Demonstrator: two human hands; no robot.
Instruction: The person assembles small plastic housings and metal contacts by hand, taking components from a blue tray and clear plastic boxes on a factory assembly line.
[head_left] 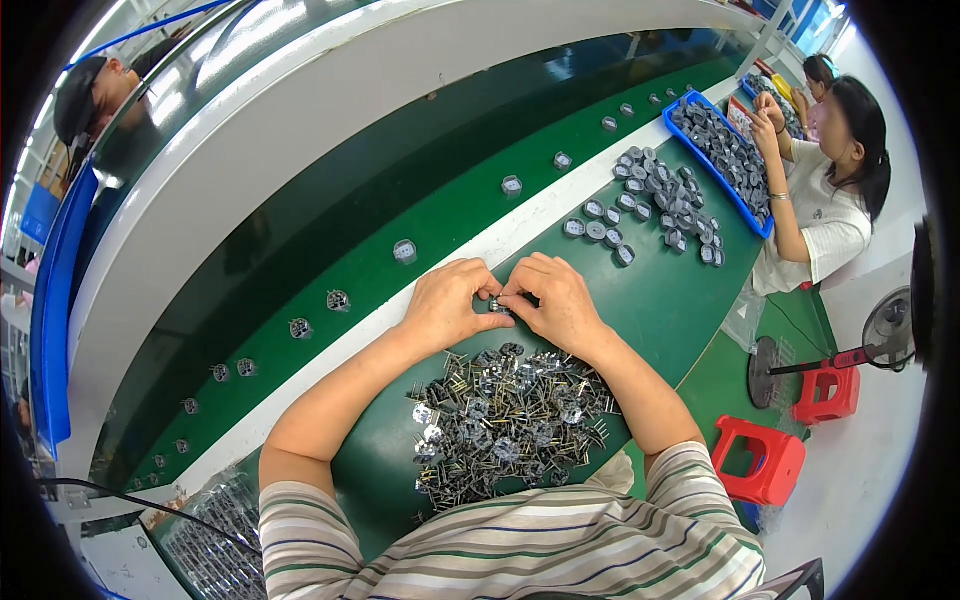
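My left hand (450, 303) and my right hand (555, 300) meet over the green worktop (375, 470). Between their pinched thumbs and fingers is a small dark part with shiny metal bits (496, 304), mostly covered by the fingertips. Close to my body, just below the hands, lies a big loose heap of plug inserts with metal pins (505, 420). Further off to the right, several grey round plug housings (660, 190) are spread and partly stacked on the worktop.
Left of the worktop, beyond a white edge strip (375, 320), runs a green conveyor belt (450, 218) carrying spaced-out parts. A blue tray (762, 226) full of grey housings stands far right, beside a co-worker (825, 190). Red stools (765, 460) and a fan (888, 325) stand on the right.
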